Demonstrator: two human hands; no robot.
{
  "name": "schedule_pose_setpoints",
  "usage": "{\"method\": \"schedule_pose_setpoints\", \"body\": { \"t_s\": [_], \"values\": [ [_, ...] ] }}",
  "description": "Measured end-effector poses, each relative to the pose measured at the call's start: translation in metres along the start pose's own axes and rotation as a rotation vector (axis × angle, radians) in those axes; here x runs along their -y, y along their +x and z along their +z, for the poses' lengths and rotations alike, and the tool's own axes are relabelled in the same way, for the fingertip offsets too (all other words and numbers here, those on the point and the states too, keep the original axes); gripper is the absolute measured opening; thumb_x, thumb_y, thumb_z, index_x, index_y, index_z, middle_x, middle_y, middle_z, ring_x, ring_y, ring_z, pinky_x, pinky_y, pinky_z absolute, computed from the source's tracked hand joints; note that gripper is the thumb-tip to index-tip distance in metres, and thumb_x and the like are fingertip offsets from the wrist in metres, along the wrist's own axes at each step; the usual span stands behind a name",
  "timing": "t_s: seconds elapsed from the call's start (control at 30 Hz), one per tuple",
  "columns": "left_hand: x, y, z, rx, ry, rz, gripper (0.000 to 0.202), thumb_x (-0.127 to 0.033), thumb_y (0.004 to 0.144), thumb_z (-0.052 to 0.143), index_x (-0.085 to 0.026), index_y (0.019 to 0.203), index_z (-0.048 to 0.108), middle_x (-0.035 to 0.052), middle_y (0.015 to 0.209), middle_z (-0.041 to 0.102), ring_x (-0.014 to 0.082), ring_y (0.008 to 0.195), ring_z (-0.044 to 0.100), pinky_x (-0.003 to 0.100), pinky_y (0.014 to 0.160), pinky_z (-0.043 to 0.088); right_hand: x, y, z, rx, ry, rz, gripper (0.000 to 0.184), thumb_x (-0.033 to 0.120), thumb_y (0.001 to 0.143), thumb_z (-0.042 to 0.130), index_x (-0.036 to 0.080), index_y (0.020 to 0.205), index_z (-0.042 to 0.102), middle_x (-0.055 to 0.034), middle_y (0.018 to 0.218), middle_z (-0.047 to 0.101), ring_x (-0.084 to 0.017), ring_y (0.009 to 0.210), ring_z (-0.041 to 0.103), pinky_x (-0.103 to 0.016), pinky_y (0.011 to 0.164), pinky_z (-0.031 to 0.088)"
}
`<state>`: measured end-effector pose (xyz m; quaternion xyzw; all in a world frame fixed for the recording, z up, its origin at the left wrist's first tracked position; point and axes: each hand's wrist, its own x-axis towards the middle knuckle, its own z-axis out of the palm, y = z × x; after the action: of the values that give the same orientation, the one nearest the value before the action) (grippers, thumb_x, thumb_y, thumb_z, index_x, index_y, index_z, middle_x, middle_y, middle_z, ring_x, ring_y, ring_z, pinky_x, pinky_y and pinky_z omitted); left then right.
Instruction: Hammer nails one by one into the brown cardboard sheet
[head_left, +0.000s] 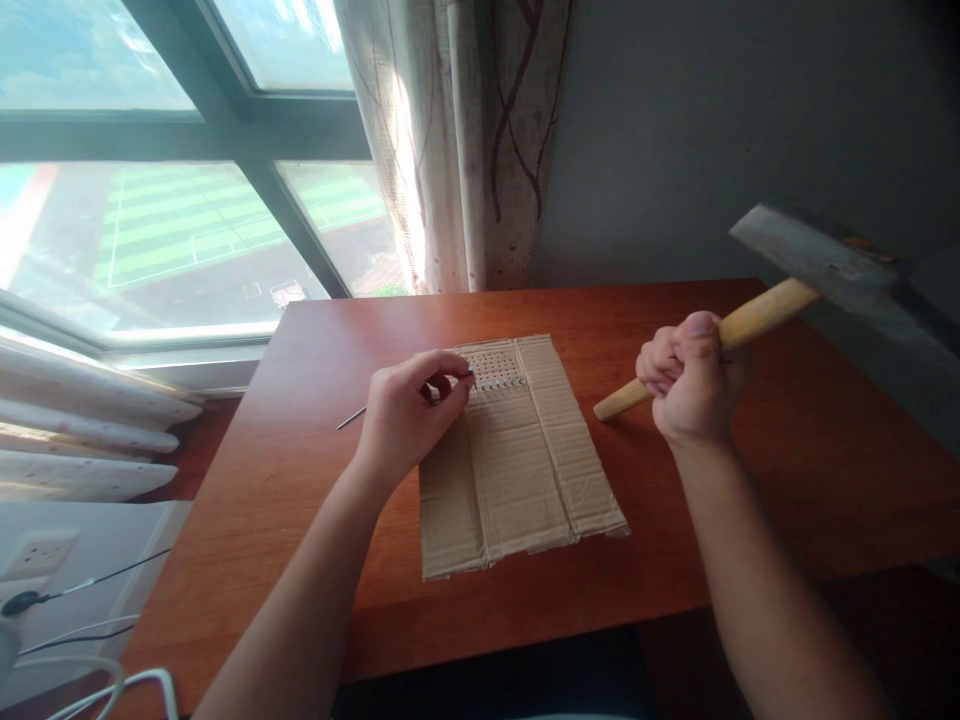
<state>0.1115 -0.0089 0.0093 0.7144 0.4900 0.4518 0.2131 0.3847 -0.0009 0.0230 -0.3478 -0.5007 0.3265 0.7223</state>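
My right hand (pixel 697 380) is wrapped round the wooden handle of a hammer (pixel 769 312), raised over the right side of the table with its metal head up and to the right. My left hand (pixel 416 410) rests at the far left part of a cardboard sheet (pixel 517 470), thumb and forefinger pinched on a small nail (pixel 471 371), of which only a dark end shows. Beside the fingertips, a perforated patch (pixel 496 367) with rows of small holes lies on the cardboard, and several small metal bits line its near edge. A thin metal rod (pixel 351 419) sticks out from behind my left hand.
The cardboard lies flat on a reddish-brown wooden table (pixel 300 500). A window and a curtain (pixel 465 150) stand behind the far edge, with a grey wall at right. White cables (pixel 112 675) and a wall socket (pixel 37 555) are at lower left.
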Motion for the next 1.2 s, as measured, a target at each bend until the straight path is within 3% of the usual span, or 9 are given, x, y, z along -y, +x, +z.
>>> {"method": "schedule_pose_setpoints", "body": {
  "t_s": [1.2],
  "values": [
    [-0.0003, 0.0002, 0.0007, -0.014, 0.034, -0.001, 0.005, -0.022, 0.081, 0.069, -0.017, 0.081, 0.071, -0.0026, 0.063, 0.062, 0.0075, 0.053, 0.053, 0.019, 0.053, 0.045, 0.0003, -0.0003, 0.0006, -0.014, 0.006, 0.014, 0.054, 0.045, 0.091, 0.067, 0.022, 0.059, 0.031, 0.0099, 0.045, 0.025, -0.004, 0.034, 0.021, -0.023, 0.034, 0.014]
  ]
}}
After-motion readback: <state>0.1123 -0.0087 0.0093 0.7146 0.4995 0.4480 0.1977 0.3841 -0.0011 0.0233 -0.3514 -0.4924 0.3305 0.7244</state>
